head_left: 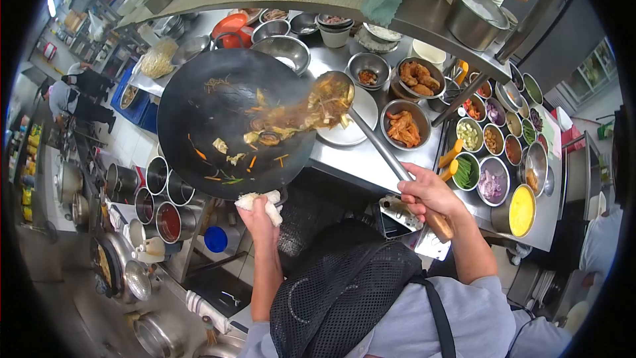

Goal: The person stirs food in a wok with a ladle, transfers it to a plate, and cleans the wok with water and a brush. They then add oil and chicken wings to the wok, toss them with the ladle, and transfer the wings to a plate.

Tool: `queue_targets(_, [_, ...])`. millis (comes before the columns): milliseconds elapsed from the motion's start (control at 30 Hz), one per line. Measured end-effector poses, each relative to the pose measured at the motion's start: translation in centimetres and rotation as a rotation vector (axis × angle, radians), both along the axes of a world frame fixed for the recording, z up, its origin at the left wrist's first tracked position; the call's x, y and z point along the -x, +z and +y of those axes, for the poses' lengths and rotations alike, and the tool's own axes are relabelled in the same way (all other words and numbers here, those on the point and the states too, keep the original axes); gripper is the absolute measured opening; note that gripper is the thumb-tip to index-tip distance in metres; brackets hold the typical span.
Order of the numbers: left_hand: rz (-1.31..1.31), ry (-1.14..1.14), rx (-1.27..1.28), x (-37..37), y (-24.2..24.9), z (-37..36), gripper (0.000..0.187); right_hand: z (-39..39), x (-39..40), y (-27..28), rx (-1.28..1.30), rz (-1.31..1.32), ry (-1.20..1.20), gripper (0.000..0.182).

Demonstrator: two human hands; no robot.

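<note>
A large black wok [218, 119] is tilted over the edge of the steel counter, with noodles and vegetables [281, 116] inside it. My left hand [260, 215] grips the wok's handle through a white cloth [268, 202]. Wrapped round the long handle of a metal ladle [381, 139] is my right hand [430, 192], near the wooden end. The ladle's bowl is heaped with food and hangs above a white plate [354, 134]. Part of the food stretches between the wok and the ladle, blurred by motion.
Bowls of chicken [419, 78] and orange meat strips [403, 128] stand beyond the ladle. Bowls of cut vegetables [491, 184] and a yellow sauce pot [521, 211] crowd the right counter. A steel shelf [424, 30] crosses above. Co-workers [73, 99] stand at far left.
</note>
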State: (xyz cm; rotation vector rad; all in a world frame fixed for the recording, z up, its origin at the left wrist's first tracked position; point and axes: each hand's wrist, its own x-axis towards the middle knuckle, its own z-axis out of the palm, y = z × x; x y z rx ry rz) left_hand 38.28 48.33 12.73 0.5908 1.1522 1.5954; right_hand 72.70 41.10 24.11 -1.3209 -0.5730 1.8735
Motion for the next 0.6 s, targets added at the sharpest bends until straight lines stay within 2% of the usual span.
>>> queue_targets(33, [-0.001, 0.000, -0.001, -0.2, 0.0, 0.3, 0.040, 0.1, -0.1, -0.6, -0.001, -0.001, 0.000, 0.059])
queue_targets(133, [0.053, 0.028, -0.014, -0.6, -0.3, 1.2, 0.040, 0.0, -0.4, -3.7, -0.064, -0.412, 0.102, 0.065])
queue_targets(167, [0.054, 0.006, -0.018, -0.7, -0.3, 1.3, 0.040, -0.3, -0.7, -5.3, -0.061, -0.409, 0.105, 0.065])
queue_targets(233, [0.059, -0.008, -0.022, -0.6, -0.4, 1.6, 0.040, -1.0, -1.0, -7.5, -0.313, -1.053, 0.259, 0.064])
queue_targets(267, [0.066, -0.025, -0.026, -0.6, -0.5, 1.9, 0.040, -1.2, -0.9, -7.2, -0.380, -1.146, 0.255, 0.064])
queue_targets(400, [0.023, -0.011, -0.044, -1.3, 0.0, 2.7, 0.032, -0.8, 0.0, -5.2, -0.393, -1.172, 0.149, 0.062])
queue_targets(433, [-0.004, -0.039, -0.046, -1.3, 0.0, 2.9, 0.031, 0.0, 0.2, -5.3, -0.560, -1.132, 0.110, 0.061])
queue_targets(533, [-0.008, -0.055, -0.043, -1.7, -0.7, 2.9, 0.029, 5.9, 2.9, -2.3, -0.442, -0.813, 0.159, 0.058])
queue_targets(600, [-0.002, -0.068, -0.061, -2.0, -0.4, 2.5, 0.029, 10.3, 5.0, -2.7, -0.485, -0.761, 0.195, 0.060])
